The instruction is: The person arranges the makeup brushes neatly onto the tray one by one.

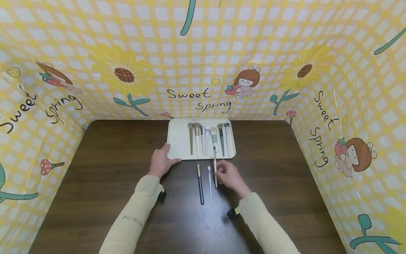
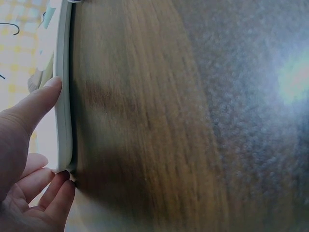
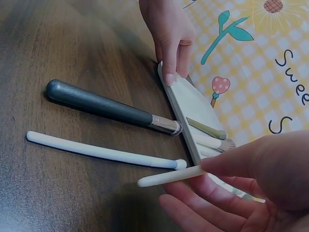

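Observation:
My left hand (image 1: 161,161) grips the near left corner of a white tray (image 1: 177,141), its thumb (image 2: 43,99) on the front rim and its fingers (image 2: 57,195) around the corner. In my right hand (image 1: 229,173), thumb and fingers pinch a slim makeup brush with a pale handle (image 3: 166,176). Its dark-tipped bristle end (image 1: 214,149) points at the tray and overlaps the front rim in the head view. On the table just left of it lie a thin white brush (image 1: 210,187) and a thicker black-handled brush (image 1: 200,185), roughly side by side.
Several makeup brushes lie in a row in the tray, among them an olive one (image 1: 191,139), a light blue one (image 1: 207,141) and a dark green one (image 1: 221,141). Behind the dark wooden table (image 1: 104,183) hangs a yellow checked cloth (image 1: 187,67), which also lines both sides.

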The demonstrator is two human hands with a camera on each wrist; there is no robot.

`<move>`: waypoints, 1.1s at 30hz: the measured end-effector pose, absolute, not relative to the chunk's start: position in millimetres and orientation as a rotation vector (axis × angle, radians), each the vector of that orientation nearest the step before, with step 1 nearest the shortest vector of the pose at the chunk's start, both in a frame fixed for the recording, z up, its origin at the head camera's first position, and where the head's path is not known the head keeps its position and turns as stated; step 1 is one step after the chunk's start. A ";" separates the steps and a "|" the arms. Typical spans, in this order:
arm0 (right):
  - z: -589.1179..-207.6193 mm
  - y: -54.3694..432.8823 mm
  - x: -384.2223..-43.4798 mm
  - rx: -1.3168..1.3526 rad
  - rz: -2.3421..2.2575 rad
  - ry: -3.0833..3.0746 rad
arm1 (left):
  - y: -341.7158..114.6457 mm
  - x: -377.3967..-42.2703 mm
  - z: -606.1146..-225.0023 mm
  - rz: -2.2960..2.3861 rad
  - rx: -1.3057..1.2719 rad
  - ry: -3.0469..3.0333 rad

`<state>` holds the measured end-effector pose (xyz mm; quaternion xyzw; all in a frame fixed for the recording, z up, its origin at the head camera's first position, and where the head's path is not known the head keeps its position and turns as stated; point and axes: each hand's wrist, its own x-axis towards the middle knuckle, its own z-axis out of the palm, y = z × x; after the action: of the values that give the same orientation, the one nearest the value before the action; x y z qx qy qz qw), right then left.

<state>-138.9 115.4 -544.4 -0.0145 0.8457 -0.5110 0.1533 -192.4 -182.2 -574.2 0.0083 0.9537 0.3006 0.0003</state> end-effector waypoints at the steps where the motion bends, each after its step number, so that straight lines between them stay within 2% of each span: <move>1: -544.6 115.1 -138.5 -0.043 -1.472 2.423 | -182.2 -192.3 -574.0 0.942 0.026 2.996; 18: -542.7 107.4 -141.0 -0.031 -1.528 2.375 | -183.4 -192.0 -573.1 0.952 0.031 2.987; 33: -535.8 83.8 -155.3 -0.184 -1.444 2.484 | -184.0 -192.6 -575.5 0.948 0.032 2.994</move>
<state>-155.3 83.8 -535.8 -0.0632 0.8553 -0.4973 0.1308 -192.6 -184.0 -575.5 0.0103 0.9533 0.3020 0.0003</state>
